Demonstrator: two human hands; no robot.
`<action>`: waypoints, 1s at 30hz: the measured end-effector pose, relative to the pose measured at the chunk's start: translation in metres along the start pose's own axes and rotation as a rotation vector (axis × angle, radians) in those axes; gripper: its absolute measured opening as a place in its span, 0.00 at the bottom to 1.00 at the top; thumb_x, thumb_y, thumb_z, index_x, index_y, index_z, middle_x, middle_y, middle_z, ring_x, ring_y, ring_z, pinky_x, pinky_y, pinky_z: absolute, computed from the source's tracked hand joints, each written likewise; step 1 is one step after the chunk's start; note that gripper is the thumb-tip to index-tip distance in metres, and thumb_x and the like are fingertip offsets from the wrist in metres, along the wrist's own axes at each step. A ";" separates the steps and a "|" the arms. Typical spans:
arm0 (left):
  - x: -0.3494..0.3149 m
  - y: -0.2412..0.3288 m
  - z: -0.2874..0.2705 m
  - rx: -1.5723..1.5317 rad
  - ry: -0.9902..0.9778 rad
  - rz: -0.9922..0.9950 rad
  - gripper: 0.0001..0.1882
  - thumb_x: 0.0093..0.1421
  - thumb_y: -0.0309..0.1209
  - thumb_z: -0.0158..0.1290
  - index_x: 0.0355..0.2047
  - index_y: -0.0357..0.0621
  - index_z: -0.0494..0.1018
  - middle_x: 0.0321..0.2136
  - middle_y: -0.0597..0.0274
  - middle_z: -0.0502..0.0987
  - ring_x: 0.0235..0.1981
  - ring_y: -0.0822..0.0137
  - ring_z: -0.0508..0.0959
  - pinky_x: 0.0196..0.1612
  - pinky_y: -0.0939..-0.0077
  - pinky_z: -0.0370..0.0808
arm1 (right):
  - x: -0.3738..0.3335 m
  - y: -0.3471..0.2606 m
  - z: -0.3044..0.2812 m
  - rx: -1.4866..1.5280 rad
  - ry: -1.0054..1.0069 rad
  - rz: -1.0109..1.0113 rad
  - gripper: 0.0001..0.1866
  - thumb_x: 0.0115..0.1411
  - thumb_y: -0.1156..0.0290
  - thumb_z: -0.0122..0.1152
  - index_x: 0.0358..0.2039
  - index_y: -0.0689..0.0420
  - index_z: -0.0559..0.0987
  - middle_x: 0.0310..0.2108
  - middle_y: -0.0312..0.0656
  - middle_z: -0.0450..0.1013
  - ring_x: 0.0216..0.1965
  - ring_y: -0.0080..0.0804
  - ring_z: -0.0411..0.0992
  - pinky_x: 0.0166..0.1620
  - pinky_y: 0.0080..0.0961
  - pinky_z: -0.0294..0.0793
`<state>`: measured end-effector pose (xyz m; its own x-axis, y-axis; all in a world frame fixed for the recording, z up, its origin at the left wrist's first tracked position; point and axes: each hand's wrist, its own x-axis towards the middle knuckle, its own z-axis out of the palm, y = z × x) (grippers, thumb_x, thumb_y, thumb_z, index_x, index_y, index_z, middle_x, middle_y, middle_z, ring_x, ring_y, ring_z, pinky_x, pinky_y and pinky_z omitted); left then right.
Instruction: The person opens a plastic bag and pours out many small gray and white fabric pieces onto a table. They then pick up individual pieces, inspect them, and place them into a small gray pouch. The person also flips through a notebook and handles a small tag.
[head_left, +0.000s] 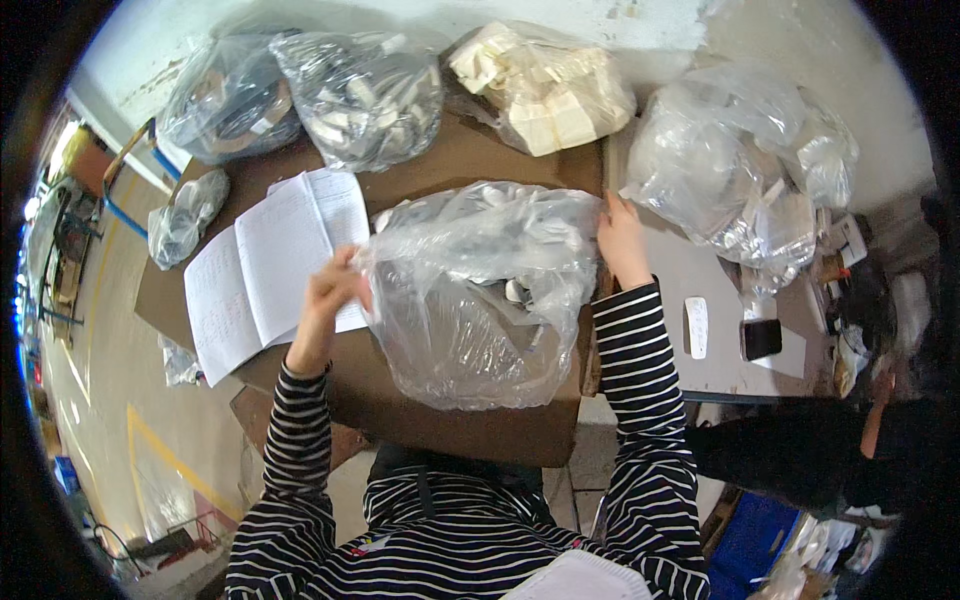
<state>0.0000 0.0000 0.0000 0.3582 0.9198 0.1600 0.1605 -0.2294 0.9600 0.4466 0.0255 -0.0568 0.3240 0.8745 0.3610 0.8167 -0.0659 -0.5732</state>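
A large clear plastic bag (470, 340) lies on the brown table in front of me. Grey and white pieces show through its far half; their kind is hard to make out. My left hand (335, 290), slightly blurred, is closed on the bag's left edge. On the opposite side, my right hand (622, 245) has its fingers closed on the right edge of the same bag. The bag's near part spreads loose and crumpled toward me. An open notebook (270, 270) with handwritten pages lies just left of my left hand.
Along the wall stand several filled plastic bags, among them one with cream-coloured pieces (545, 90) and one with grey-white pieces (365, 100). On the grey table at right are a bulky clear bag (700, 150), a white label (696, 328) and a black phone-like object (761, 339).
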 end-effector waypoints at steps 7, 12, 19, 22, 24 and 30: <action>0.095 -0.086 -0.028 0.828 0.163 0.327 0.13 0.62 0.30 0.53 0.45 0.40 0.78 0.39 0.46 0.82 0.36 0.50 0.82 0.40 0.62 0.77 | 0.025 -0.013 -0.030 -0.150 -0.104 -0.118 0.08 0.60 0.73 0.61 0.35 0.63 0.83 0.30 0.54 0.79 0.36 0.51 0.79 0.41 0.40 0.77; 0.127 -0.056 0.000 0.818 -0.150 -0.171 0.08 0.54 0.25 0.55 0.34 0.42 0.80 0.37 0.48 0.81 0.38 0.48 0.80 0.41 0.62 0.76 | 0.050 -0.033 -0.057 0.065 -0.126 -0.068 0.07 0.64 0.74 0.58 0.37 0.64 0.80 0.26 0.48 0.78 0.28 0.33 0.79 0.33 0.29 0.77; 0.127 -0.053 -0.011 0.516 -0.074 0.040 0.05 0.58 0.26 0.54 0.32 0.38 0.77 0.27 0.50 0.80 0.32 0.55 0.82 0.39 0.67 0.77 | 0.078 -0.096 -0.078 0.166 -0.070 -0.170 0.08 0.67 0.75 0.55 0.41 0.65 0.80 0.26 0.42 0.77 0.24 0.25 0.75 0.31 0.22 0.75; 0.135 -0.021 -0.020 0.315 0.002 -0.019 0.04 0.64 0.26 0.53 0.37 0.38 0.74 0.26 0.62 0.78 0.32 0.70 0.80 0.38 0.76 0.77 | 0.085 -0.107 -0.091 0.243 0.031 -0.171 0.08 0.66 0.75 0.55 0.41 0.64 0.80 0.26 0.43 0.78 0.25 0.26 0.75 0.31 0.24 0.74; 0.141 -0.002 -0.031 0.190 0.087 0.029 0.04 0.66 0.25 0.51 0.38 0.37 0.73 0.27 0.64 0.78 0.32 0.74 0.80 0.37 0.78 0.77 | 0.091 -0.110 -0.104 0.307 0.066 -0.185 0.09 0.67 0.75 0.55 0.42 0.65 0.80 0.28 0.41 0.78 0.26 0.24 0.76 0.33 0.23 0.75; 0.156 0.058 -0.051 0.039 0.219 0.178 0.05 0.68 0.25 0.51 0.40 0.35 0.73 0.31 0.62 0.79 0.32 0.74 0.79 0.38 0.81 0.77 | 0.110 -0.105 -0.144 0.426 0.151 -0.206 0.10 0.67 0.74 0.55 0.42 0.67 0.80 0.29 0.40 0.78 0.29 0.23 0.75 0.37 0.21 0.75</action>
<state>0.0189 0.1467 0.0922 0.1775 0.9098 0.3751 0.1495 -0.4017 0.9035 0.4650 0.0589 0.1493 0.2677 0.7671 0.5829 0.6133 0.3310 -0.7172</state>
